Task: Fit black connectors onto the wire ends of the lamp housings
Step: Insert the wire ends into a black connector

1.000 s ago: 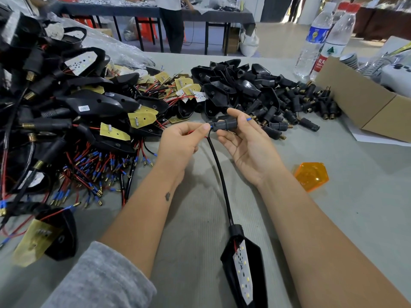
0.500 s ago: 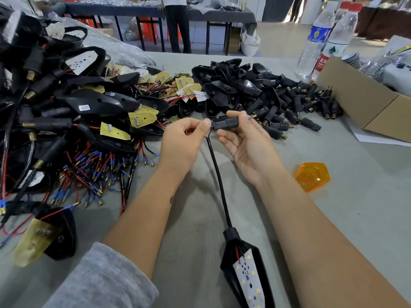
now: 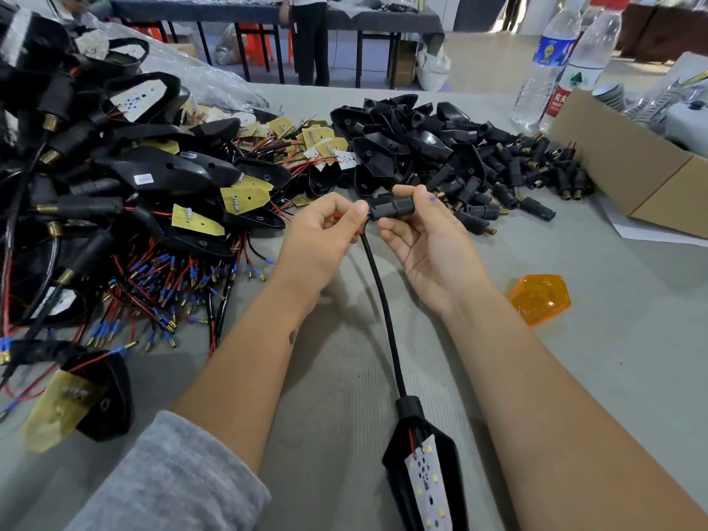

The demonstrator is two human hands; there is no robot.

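Observation:
A black lamp housing [image 3: 421,465] with a white LED board lies near the front edge, and its black cable [image 3: 381,293] runs up to my hands. My right hand [image 3: 425,239] holds a black connector [image 3: 394,208] between thumb and fingers; a blue wire tip pokes out of its right end. My left hand [image 3: 325,231] pinches the red wire at the connector's left end. Loose black connectors [image 3: 528,182] are heaped behind my right hand.
Finished housings with wires [image 3: 95,193] pile up on the left. Empty black housings [image 3: 398,136] lie at centre back. An orange lens [image 3: 538,298] sits right of my arm. A cardboard box [image 3: 632,174] and two water bottles [image 3: 551,59] stand at the right.
Both hands stay together on the connector and wires. The lamp housing has slid slightly right and toward me.

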